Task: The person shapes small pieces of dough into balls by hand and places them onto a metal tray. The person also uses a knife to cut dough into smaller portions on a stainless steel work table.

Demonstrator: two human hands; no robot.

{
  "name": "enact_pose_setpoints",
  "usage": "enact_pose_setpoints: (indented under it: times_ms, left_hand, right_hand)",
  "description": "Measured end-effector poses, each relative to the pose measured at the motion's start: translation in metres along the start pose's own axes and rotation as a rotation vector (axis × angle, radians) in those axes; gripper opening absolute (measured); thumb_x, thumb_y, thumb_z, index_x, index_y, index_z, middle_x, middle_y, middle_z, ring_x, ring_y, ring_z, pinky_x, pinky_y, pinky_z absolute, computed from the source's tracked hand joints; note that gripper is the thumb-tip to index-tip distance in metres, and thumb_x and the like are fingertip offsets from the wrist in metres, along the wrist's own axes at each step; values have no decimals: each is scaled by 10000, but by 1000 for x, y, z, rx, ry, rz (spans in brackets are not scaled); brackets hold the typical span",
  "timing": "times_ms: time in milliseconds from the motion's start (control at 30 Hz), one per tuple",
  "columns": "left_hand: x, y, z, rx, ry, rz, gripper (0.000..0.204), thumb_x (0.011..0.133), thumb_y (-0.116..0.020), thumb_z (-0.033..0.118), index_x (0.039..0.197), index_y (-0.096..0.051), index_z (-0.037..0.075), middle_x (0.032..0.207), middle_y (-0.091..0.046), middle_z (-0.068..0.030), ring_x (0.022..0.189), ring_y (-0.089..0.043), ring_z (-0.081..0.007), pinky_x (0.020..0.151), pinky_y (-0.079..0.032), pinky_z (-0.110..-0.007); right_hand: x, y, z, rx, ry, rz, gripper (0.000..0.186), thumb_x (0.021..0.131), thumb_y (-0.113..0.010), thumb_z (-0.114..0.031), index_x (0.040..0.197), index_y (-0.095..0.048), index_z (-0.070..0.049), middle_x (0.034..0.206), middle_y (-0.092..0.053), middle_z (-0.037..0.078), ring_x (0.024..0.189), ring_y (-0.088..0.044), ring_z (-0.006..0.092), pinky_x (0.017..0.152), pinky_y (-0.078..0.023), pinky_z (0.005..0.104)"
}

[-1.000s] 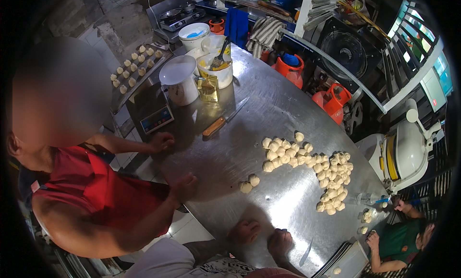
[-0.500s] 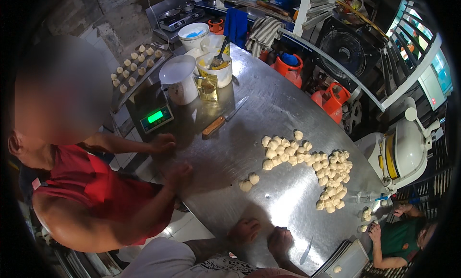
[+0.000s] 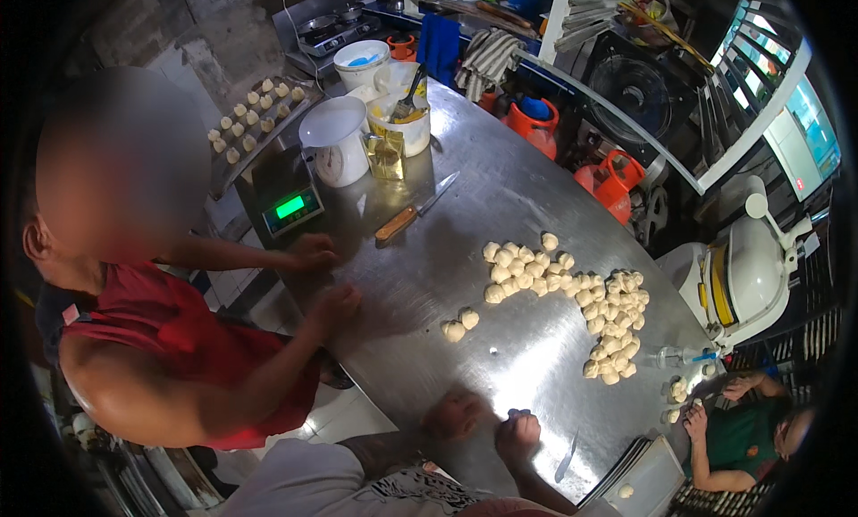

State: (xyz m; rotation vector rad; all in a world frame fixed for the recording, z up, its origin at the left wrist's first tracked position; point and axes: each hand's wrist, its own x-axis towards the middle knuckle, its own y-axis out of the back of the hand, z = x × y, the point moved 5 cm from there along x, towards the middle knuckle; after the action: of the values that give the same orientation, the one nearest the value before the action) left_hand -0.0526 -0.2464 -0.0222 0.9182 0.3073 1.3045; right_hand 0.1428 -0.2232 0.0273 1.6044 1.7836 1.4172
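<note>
Both my hands are low over the steel table (image 3: 402, 329), near its front edge. My left hand (image 3: 453, 414) is curled and slightly blurred, palm side down; whatever lies under it is hidden. Beside it, my right hand (image 3: 518, 435) is closed like a fist, with a small dark patch at its top that I cannot make out. Ahead of my left hand sit two round dough balls (image 3: 461, 324). Farther off to the right, a large group of pale dough balls (image 3: 615, 307) spreads over the metal. A thin blade (image 3: 566, 459) lies just right of my right hand.
A co-worker in a red apron (image 3: 201, 365) stands at left, hands at the table edge. Nearby are a digital scale (image 3: 290, 206), a wooden-handled knife (image 3: 398, 224) and white tubs (image 3: 335, 142). At right are a mixer (image 3: 746, 276), trays (image 3: 639, 481) and another worker in green (image 3: 737, 450).
My hands stay in about the same place, with the right one turned slightly and a dark patch now showing at its top. The view has shifted a little; the dough balls lie as before.
</note>
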Motion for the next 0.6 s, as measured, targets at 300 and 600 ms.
enact_pose_setpoints:
  times_ms: [300, 600]
  left_hand:
    - [7, 9, 6, 46, 25, 19, 256, 837, -698, 106, 1092, -678, 114, 1111, -664, -75, 1073, -659, -251, 901, -504, -411]
    - [-1, 7, 2, 157, -29, -85, 261, 957, -656, 102, 1215, -692, 92, 1217, -620, -92, 1121, -636, -250, 988, -482, -429]
  right_hand:
    - [-17, -9, 4, -52, -59, 52, 260, 885, -640, -77, 1139, -698, -56, 1036, -654, 152, 949, -622, 351, 818, -477, 474]
    - [-26, 13, -4, 15, -55, 126, 232, 918, -640, -24, 1137, -715, -37, 921, -647, 133, 870, -635, 343, 780, -500, 474]
